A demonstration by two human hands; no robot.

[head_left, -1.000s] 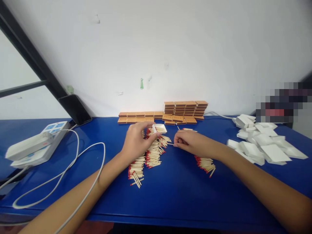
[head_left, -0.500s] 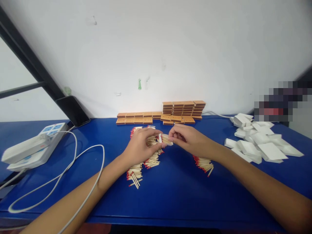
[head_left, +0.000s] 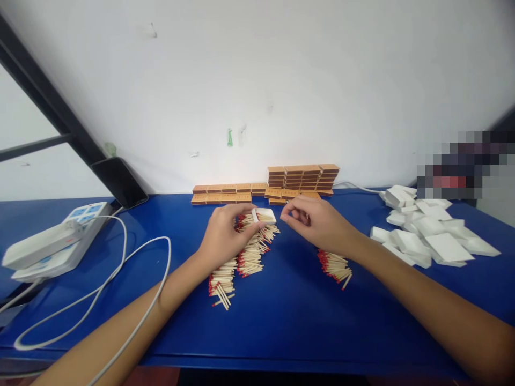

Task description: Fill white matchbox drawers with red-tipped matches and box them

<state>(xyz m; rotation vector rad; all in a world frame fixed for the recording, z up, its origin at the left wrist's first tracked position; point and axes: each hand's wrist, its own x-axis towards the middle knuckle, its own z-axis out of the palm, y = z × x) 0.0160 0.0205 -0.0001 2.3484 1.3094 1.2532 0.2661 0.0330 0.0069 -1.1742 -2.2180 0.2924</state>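
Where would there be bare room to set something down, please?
The blue table is bare between the left and right heaps of red-tipped wooden matches, and between the right forearm and the piled white cardboard trays. It is crowded along the wall, where orange-brown matchboxes stand stacked.

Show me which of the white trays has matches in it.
The white tray in the left hand: matches lie inside it. The other white trays are heaped at the right of the blue table, with no matches showing.
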